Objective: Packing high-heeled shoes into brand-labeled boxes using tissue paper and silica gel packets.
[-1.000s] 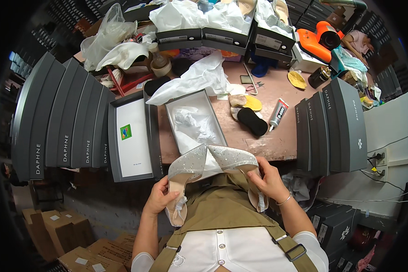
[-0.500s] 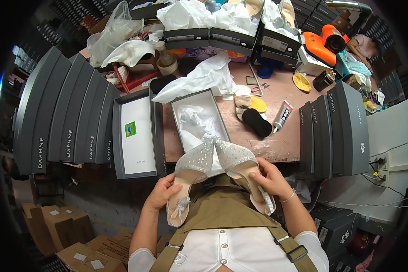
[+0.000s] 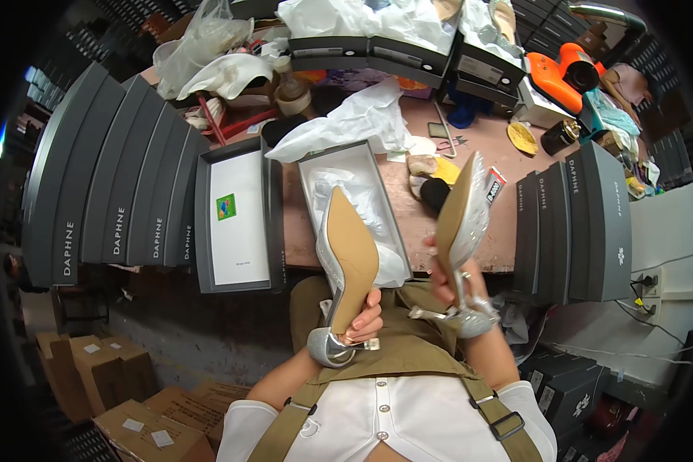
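Observation:
In my left hand [image 3: 366, 317] is a silver high-heeled shoe [image 3: 348, 250], its tan sole turned toward me and its toe pointing away. The fingers wrap around it near the heel and ankle part. My right hand [image 3: 441, 279], slightly blurred, grips the matching silver shoe [image 3: 465, 215], tipped on its side with the toe up and its sole facing left. Both shoes are raised near the table's front edge. Behind them lies an open grey shoebox [image 3: 387, 209] lined with white tissue paper [image 3: 359, 202]. The lid [image 3: 240, 250], white inside with a green sticker, rests left of it.
Grey shoeboxes stand upright at the left [image 3: 92, 192] and right [image 3: 593, 223]. Loose tissue [image 3: 354, 123], a glue tube [image 3: 495, 185], a black pad [image 3: 434, 194] and a dark jar [image 3: 560, 137] lie on the table. An orange tool [image 3: 553, 81] sits at the back right, near another person [image 3: 630, 83].
Both shoes have been turned over from insole-up and lifted, so their outsides and soles now show. My hands have moved apart from their earlier grip; the right shoe now stands toe-up.

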Motion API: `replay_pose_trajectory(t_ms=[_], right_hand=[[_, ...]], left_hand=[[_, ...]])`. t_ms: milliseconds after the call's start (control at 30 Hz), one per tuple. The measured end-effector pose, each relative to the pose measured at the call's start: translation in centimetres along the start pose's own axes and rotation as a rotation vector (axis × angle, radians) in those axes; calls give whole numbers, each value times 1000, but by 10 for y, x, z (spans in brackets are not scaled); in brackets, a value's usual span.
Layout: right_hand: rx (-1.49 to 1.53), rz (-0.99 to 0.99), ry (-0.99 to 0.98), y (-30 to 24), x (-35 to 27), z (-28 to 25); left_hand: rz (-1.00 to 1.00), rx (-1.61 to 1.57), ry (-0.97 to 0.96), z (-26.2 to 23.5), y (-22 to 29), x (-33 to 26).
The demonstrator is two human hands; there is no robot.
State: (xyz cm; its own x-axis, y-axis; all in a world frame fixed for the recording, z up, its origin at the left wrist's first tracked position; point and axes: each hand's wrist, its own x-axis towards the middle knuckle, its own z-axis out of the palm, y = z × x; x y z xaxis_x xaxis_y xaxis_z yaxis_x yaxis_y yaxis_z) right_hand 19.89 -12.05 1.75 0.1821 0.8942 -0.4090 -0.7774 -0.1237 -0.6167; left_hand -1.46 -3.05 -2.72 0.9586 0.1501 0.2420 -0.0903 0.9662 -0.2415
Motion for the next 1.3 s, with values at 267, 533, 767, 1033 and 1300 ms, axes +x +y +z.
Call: replay_pose_trajectory(t_ms=[267,533,767,1033,1300], right_hand=[[-772,-122,151,-5,87,-88],[-1677,-241,84,-19,104,-66],[-2081,386,-493,-49,112,1],[-2196,-68,-115,-14,111,-94],[-839,36,-17,-67,40,-67]], left_hand=[[68,-53,-21,5,11,-6],[187,228,83,-14,37,-18],[440,693,705,23,17,-10],[276,697,534,14,18,-21],[-96,926,563,39,32,3]])
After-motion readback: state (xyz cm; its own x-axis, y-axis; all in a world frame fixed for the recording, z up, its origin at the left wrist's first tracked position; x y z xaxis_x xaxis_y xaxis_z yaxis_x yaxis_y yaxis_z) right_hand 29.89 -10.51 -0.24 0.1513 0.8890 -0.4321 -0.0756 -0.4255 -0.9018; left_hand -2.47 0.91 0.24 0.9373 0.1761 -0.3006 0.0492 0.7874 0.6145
